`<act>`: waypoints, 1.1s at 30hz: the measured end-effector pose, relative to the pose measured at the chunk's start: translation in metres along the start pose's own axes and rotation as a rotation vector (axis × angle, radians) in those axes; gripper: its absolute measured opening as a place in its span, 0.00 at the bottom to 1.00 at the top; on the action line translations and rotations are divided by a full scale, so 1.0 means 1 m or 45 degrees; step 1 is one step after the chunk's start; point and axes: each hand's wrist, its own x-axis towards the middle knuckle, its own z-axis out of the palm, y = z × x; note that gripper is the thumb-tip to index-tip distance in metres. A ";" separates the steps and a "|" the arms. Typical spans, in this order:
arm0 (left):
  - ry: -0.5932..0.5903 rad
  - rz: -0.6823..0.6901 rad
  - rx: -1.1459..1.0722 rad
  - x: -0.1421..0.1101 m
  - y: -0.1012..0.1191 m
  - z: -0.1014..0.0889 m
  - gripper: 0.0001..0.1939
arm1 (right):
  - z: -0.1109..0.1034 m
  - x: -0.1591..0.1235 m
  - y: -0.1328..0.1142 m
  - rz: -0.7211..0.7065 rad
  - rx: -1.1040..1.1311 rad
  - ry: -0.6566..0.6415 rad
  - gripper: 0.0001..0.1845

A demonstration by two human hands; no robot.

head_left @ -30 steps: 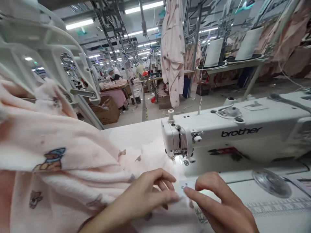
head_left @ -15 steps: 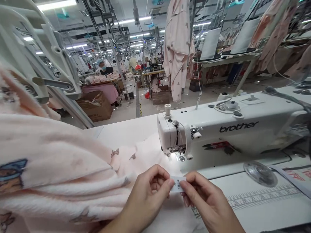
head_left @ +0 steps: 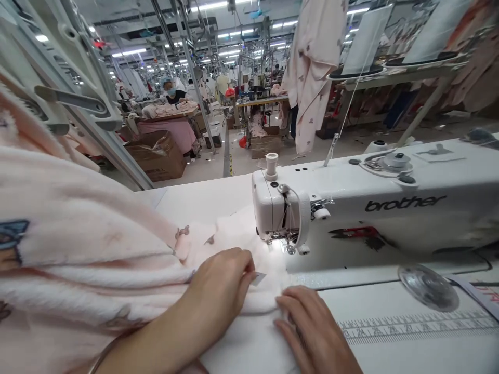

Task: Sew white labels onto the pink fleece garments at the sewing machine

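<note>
My left hand [head_left: 220,288] is closed, pinching a small white label [head_left: 258,278] against the pale pink fleece garment [head_left: 97,249] printed with little bears. Just to its right, my right hand [head_left: 307,322] rests on a fold of the same fleece with its fingers curled over the edge. Both hands sit in front of the needle and presser foot [head_left: 286,244] of a white Brother sewing machine [head_left: 374,208]. The garment is heaped over the left side and spreads under the needle.
A printed ruler strip [head_left: 413,327] runs along the white table [head_left: 409,353] at the right, beside a round metal disc [head_left: 429,288]. A white rack [head_left: 70,98] stands at the left. Beyond are cardboard boxes [head_left: 156,156], hanging pink garments [head_left: 312,67], thread cones and other workers.
The label was held up between both hands. Now only my left hand pinches it, lower and nearer the needle, while my right hand has dropped onto the fleece edge.
</note>
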 end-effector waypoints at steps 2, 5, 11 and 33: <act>-0.025 0.079 0.104 0.009 -0.004 0.013 0.06 | 0.009 -0.006 0.008 -0.233 -0.224 0.035 0.12; -0.027 0.172 0.115 0.024 -0.019 0.032 0.09 | 0.017 -0.006 0.016 -0.332 -0.308 0.001 0.14; -0.123 0.225 0.097 0.045 -0.053 0.027 0.06 | 0.024 -0.006 0.018 -0.299 -0.362 -0.083 0.16; -0.017 -0.461 -0.663 0.038 -0.010 0.070 0.08 | 0.023 0.003 0.018 0.100 -0.233 0.063 0.12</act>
